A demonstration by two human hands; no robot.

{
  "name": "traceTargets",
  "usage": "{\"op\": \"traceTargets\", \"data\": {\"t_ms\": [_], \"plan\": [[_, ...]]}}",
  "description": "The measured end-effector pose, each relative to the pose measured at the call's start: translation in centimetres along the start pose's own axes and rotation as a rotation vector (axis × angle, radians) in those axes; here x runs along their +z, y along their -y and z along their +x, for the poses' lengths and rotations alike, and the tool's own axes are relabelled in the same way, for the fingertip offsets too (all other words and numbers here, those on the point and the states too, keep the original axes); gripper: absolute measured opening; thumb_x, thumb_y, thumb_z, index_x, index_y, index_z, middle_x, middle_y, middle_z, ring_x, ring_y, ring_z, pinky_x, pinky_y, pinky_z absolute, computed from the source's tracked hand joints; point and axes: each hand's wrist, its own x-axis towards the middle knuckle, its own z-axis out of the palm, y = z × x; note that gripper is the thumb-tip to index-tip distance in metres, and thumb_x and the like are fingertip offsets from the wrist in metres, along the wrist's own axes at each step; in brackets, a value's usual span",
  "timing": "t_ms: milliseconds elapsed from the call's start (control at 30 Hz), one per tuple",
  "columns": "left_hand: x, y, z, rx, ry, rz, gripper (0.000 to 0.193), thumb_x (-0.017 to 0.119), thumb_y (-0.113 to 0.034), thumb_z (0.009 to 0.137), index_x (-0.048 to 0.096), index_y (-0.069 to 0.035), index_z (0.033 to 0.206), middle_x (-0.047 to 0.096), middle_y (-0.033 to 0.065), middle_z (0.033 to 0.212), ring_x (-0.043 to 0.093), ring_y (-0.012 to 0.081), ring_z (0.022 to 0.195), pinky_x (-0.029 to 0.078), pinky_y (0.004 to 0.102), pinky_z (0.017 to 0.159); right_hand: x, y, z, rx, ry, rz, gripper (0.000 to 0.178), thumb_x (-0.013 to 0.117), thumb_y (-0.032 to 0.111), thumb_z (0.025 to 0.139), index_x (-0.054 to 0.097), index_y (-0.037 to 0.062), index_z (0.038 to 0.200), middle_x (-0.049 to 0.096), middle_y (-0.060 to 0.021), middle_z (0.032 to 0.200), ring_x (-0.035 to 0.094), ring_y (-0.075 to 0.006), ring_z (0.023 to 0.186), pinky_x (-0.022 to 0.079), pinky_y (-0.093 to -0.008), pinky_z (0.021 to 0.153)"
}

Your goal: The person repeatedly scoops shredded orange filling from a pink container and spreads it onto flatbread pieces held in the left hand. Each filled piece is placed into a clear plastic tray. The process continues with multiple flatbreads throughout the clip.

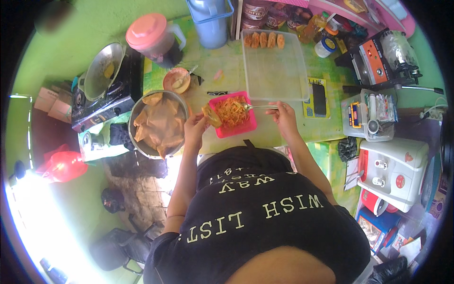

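Observation:
My left hand (195, 130) pinches a piece of golden fried tofu (211, 116) over the left edge of a bright pink square container (246, 130). Shredded orange and pale filling (230, 112) fills that container. With my right hand (285, 118) I grip the handle of a metal spoon (262, 107); its head rests in the filling at the container's right side. Left of my left hand, a large metal bowl (134, 137) holds several brown fried tofu pieces (158, 123). Several stuffed pieces (263, 40) stand in a row at the far end of a translucent tray (276, 71).
A small bowl of pale paste (177, 81) with a spoon sits behind the metal bowl. Pink-lidded (153, 35) and blue (210, 23) pitchers stand at the back. A stove with a wok (105, 71) is on the left. Right are a phone (319, 99) and a plastic bin (371, 116).

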Motion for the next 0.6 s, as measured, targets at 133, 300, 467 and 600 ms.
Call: {"op": "traceTargets", "data": {"t_ms": [133, 300, 467, 600], "plan": [[0.1, 0.1, 0.5, -0.003, 0.024, 0.003, 0.021, 0.06, -0.01, 0.081, 0.056, 0.001, 0.099, 0.056, 0.004, 0.088, 0.054, 0.0111, 0.077, 0.046, 0.0233, 0.067, 0.5, 3.8, -0.8, -0.048, 0.001, 0.073, 0.031, 0.041, 0.027, 0.093, 0.057, 0.0016, 0.096, 0.063, -0.0094, 0.073, 0.053, -0.0076, 0.057, 0.035, -0.0187, 0.047], [0.6, 0.0, 1.0, -0.033, 0.029, -0.017, 0.023, 0.06, -0.01, 0.081, 0.056, 0.002, 0.099, 0.055, 0.0048, 0.087, 0.053, 0.0121, 0.078, 0.047, 0.024, 0.067, 1.3, 7.7, -1.5, -0.095, 0.035, 0.116, 0.03, 0.041, 0.023, 0.094, 0.056, -0.0024, 0.095, 0.061, -0.0139, 0.082, 0.057, -0.0097, 0.064, 0.034, -0.017, 0.045], [1.4, -0.3, 0.9, -0.059, 0.091, -0.038, 0.024, 0.061, -0.011, 0.08, 0.055, 0.002, 0.099, 0.055, 0.0053, 0.087, 0.053, 0.0125, 0.079, 0.047, 0.0256, 0.07, 2.0, 9.5, -1.8, -0.132, 0.079, 0.118, 0.031, 0.041, 0.025, 0.094, 0.055, -0.0024, 0.096, 0.062, -0.0131, 0.081, 0.059, -0.0114, 0.066, 0.034, -0.0182, 0.045], [1.9, -0.4, 0.7, -0.072, 0.103, -0.064, 0.022, 0.06, -0.011, 0.081, 0.054, 0.001, 0.099, 0.055, 0.0046, 0.087, 0.053, 0.0122, 0.079, 0.047, 0.0267, 0.072, 3.0, 10.5, -2.1, -0.134, 0.107, 0.126, 0.031, 0.04, 0.025, 0.094, 0.055, -0.0023, 0.096, 0.062, -0.0123, 0.079, 0.059, -0.0118, 0.065, 0.034, -0.0187, 0.045]]}}
